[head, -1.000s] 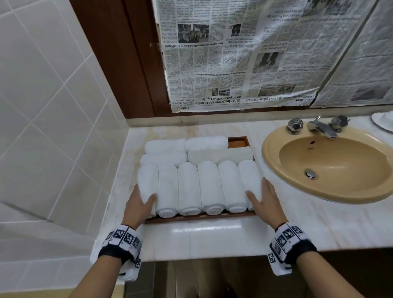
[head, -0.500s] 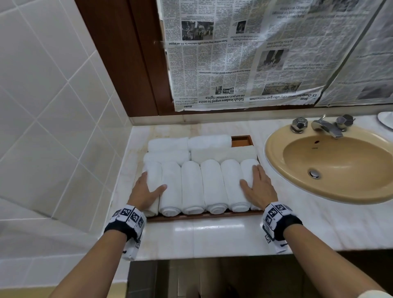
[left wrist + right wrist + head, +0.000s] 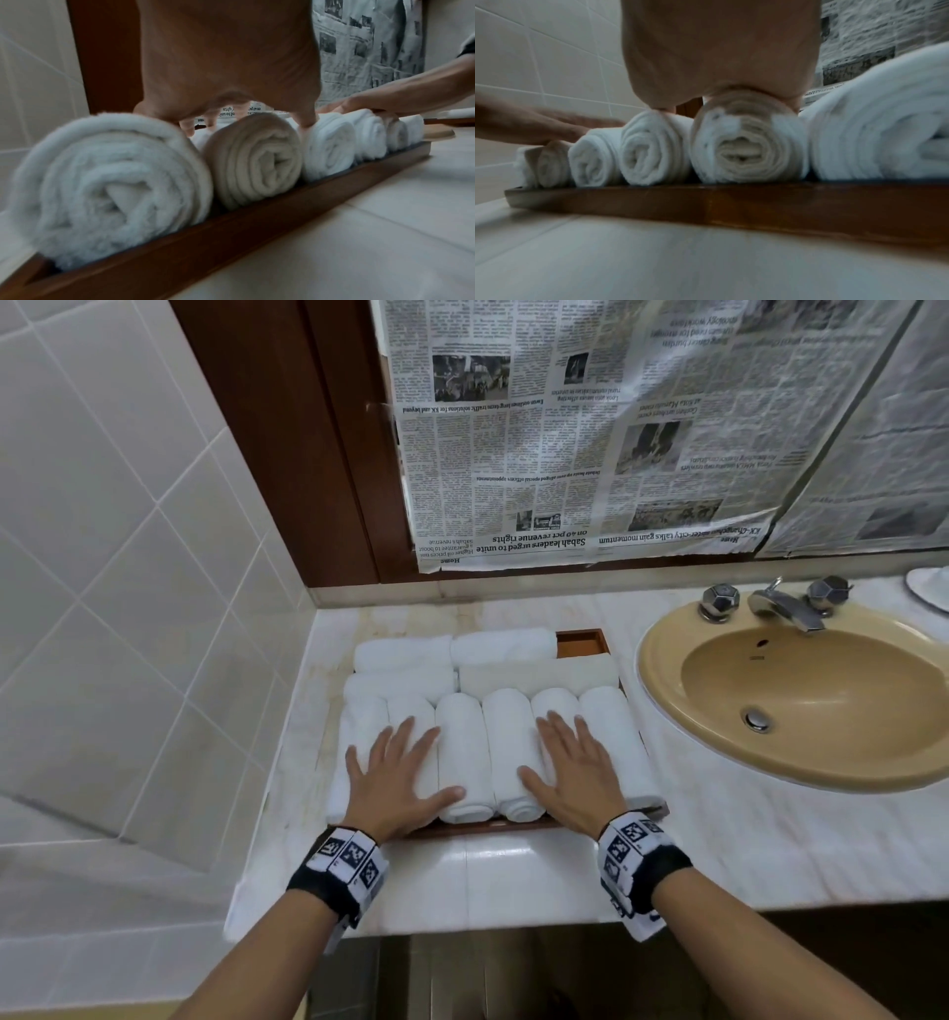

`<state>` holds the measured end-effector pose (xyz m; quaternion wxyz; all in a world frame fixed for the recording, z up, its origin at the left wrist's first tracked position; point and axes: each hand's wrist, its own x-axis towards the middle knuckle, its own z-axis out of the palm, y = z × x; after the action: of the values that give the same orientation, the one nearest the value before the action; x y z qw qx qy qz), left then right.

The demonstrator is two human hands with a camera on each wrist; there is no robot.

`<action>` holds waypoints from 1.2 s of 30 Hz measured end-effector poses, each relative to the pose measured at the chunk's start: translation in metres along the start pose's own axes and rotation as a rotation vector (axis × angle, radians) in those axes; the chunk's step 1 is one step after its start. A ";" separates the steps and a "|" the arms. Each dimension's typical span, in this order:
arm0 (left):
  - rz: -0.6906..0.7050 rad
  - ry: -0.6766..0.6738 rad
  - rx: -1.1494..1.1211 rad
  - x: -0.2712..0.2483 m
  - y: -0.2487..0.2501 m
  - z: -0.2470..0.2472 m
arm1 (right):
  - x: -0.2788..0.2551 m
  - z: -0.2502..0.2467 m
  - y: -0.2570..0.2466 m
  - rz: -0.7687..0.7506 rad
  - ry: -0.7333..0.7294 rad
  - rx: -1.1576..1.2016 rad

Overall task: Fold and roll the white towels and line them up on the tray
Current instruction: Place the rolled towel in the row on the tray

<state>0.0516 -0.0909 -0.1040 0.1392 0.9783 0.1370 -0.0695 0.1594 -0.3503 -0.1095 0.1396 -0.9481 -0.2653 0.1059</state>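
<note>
A wooden tray (image 3: 583, 643) on the marble counter holds white rolled towels. Several rolls (image 3: 462, 752) lie side by side in the front row, and more rolls (image 3: 503, 647) lie crosswise behind them. My left hand (image 3: 398, 773) lies flat with spread fingers on the left rolls. My right hand (image 3: 570, 762) lies flat on the rolls right of the middle. The left wrist view shows my left palm (image 3: 226, 60) over the roll ends (image 3: 254, 160) and the tray's front rim (image 3: 231, 233). The right wrist view shows my right palm (image 3: 718, 50) pressing a roll (image 3: 746, 146).
A tan sink (image 3: 667, 670) with a chrome faucet (image 3: 780, 603) sits right of the tray. A tiled wall (image 3: 128, 557) bounds the counter on the left. Newspaper (image 3: 590, 428) covers the mirror behind. A strip of counter (image 3: 513, 875) runs in front of the tray.
Both hands have moved from the outer sides of the front row inward and now lie flat on top of the rolls. The front row looks more tightly packed.
</note>
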 end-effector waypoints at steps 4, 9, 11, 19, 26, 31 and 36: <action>0.009 0.021 0.004 0.006 -0.010 0.000 | 0.004 0.005 -0.007 0.030 0.013 -0.021; 0.036 0.052 -0.014 0.004 -0.015 0.000 | 0.007 0.008 -0.008 0.037 0.018 -0.071; 0.039 0.054 -0.025 0.001 -0.013 -0.002 | 0.007 0.007 -0.008 0.038 0.005 -0.064; -0.163 0.294 -0.342 -0.021 -0.041 -0.002 | -0.009 -0.019 0.043 0.229 0.170 0.088; -0.233 0.184 -0.614 -0.042 -0.049 0.003 | -0.034 0.006 0.077 0.429 0.116 0.502; -0.314 0.157 -0.633 -0.039 -0.042 -0.007 | -0.025 0.015 0.081 0.427 0.172 0.539; -0.361 0.153 -0.646 -0.051 -0.034 -0.006 | -0.016 0.009 0.089 0.340 0.191 0.544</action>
<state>-0.0058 -0.0708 -0.0979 0.4156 0.8464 0.3320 0.0270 0.1858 -0.4298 -0.1445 0.3922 -0.9124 -0.0509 0.1052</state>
